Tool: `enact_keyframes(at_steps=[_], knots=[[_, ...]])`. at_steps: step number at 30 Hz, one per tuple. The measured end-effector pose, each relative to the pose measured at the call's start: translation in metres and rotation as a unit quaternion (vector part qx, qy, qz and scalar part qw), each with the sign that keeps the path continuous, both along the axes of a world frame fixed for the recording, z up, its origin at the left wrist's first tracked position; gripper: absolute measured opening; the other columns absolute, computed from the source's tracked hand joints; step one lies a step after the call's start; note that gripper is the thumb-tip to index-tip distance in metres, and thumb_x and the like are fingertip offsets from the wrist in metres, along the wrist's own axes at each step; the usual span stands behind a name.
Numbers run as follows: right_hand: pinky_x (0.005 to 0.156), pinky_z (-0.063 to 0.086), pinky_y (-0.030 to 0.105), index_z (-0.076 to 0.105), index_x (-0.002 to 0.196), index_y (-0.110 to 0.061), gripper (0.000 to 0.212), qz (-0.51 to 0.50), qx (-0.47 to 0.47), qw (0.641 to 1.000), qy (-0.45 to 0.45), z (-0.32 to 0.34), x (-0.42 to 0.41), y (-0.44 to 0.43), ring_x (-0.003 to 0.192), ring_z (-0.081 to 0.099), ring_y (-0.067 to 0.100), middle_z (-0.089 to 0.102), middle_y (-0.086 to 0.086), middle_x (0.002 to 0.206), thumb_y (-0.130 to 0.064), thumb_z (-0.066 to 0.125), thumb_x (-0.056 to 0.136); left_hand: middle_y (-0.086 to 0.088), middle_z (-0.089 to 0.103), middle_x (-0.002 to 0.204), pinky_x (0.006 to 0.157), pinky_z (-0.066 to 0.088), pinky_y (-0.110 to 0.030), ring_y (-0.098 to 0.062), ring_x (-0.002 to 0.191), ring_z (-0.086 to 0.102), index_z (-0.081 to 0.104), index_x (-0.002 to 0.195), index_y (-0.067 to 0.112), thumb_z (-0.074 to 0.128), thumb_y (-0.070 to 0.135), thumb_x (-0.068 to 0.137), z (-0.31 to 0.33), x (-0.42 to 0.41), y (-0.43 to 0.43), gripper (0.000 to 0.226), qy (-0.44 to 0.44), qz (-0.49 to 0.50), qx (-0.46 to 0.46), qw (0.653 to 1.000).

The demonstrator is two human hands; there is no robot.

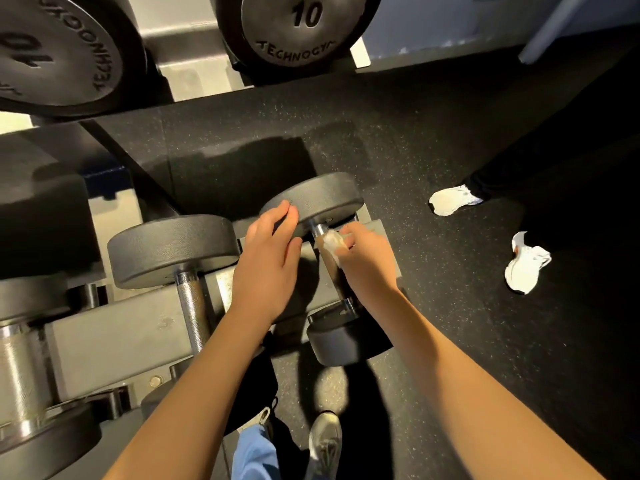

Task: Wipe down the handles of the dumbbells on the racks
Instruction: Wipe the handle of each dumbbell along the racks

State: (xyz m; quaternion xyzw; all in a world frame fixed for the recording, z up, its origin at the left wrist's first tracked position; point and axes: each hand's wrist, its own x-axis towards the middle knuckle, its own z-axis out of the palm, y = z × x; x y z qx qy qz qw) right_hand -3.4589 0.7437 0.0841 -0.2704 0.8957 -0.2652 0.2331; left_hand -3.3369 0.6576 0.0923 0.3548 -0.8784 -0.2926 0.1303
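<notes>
Wiping the handle (337,282) of the rightmost dumbbell (311,197) on the low rack (114,337), our right hand (367,261) pinches a white wipe (330,242) against it near the far end. Our left hand (266,265) rests open-fingered on the far head. We judge this handle part done, and we cannot tell whether the neighbouring handle (190,306) to the left is clean.

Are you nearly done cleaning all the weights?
Nothing shows which handles are finished. Right now the right hand presses a white wipe on the end dumbbell's handle while the left hand rests on its far head. Possibly left: the neighbouring dumbbell's bare handle and the 10s above.
</notes>
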Motion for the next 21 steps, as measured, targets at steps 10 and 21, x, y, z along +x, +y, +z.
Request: enact_keyframes(at_steps=[10,21], knots=[[0.065,0.042,0.031,0.064,0.086,-0.01,0.015,0.053,0.069,0.995,-0.048,-0.013,-0.013,0.024,0.08,0.06,0.024,0.067,0.009,0.087,-0.015,0.051,0.09,0.003,0.033,0.15,0.103,0.02,-0.019,-0.014,0.136,0.026,0.036,0.146,0.018,0.046,0.019,0.099,0.001,-0.001,0.0,0.048,0.019,0.009,0.023,0.999],[0.048,0.036,0.014,0.068,0.092,-0.014,0.016,0.005,-0.08,0.996,-0.044,-0.006,-0.005,0.004,0.053,0.051,0.003,0.054,-0.004,0.064,-0.009,0.055,0.085,0.006,0.029,0.153,0.104,0.02,-0.02,-0.012,0.139,0.022,0.032,0.148,0.021,0.044,0.021,0.1,0.0,0.001,0.001,0.049,0.022,0.011,0.034,0.999]])
